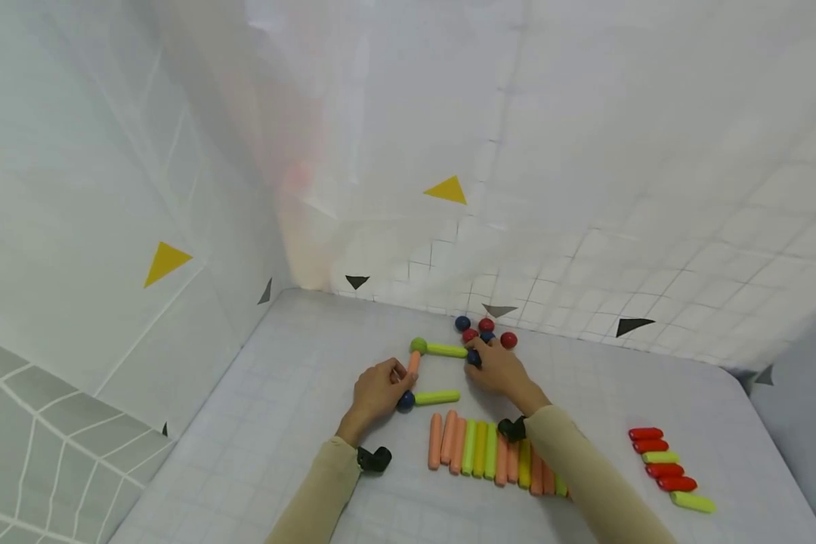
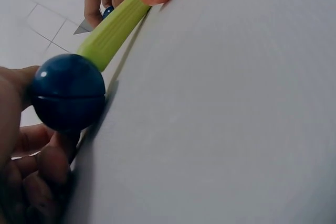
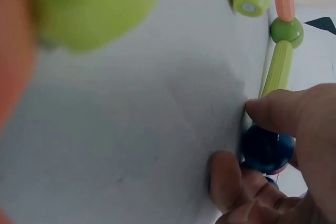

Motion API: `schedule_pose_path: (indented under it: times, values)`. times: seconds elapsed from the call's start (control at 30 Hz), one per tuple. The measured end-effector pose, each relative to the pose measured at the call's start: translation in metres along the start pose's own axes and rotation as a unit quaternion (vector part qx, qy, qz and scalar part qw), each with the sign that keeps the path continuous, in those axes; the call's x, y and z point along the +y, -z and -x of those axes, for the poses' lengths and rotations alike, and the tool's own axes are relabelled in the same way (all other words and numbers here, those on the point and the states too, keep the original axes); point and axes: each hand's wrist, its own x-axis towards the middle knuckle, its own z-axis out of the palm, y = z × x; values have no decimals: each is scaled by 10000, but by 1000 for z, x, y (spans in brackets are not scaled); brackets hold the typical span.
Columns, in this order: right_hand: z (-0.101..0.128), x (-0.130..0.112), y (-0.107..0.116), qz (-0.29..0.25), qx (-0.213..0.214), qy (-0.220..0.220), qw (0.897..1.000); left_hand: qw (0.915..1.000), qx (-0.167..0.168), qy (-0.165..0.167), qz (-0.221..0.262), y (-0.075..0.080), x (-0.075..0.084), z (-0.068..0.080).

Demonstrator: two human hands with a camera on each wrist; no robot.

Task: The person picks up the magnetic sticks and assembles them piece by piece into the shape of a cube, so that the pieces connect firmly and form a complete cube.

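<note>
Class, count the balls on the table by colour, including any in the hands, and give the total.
Red balls: 3
Blue balls: 4
Green ball: 1
Total: 8

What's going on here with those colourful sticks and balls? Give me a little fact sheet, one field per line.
Left hand: pinches an orange stick, beside a blue ball
Right hand: grips another blue ball at the end of a green stick
Frame so far: green ball joins the orange stick and that green stick; second green stick on the first blue ball
Spare balls: red and blue, near the wall
Spare sticks: rows on the table
</note>
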Motion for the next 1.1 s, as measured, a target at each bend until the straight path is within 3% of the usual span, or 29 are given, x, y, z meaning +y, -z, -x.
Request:
schedule_pose_path:
  times: [0.47,1.1]
  values:
    - [-1,-8,-2,138,14,-215,9997,10000,-23,42,78,0,0,1]
    - [6,-3,-1,-814,129,-76,9966,10000,20,-49,70,1,-1,1]
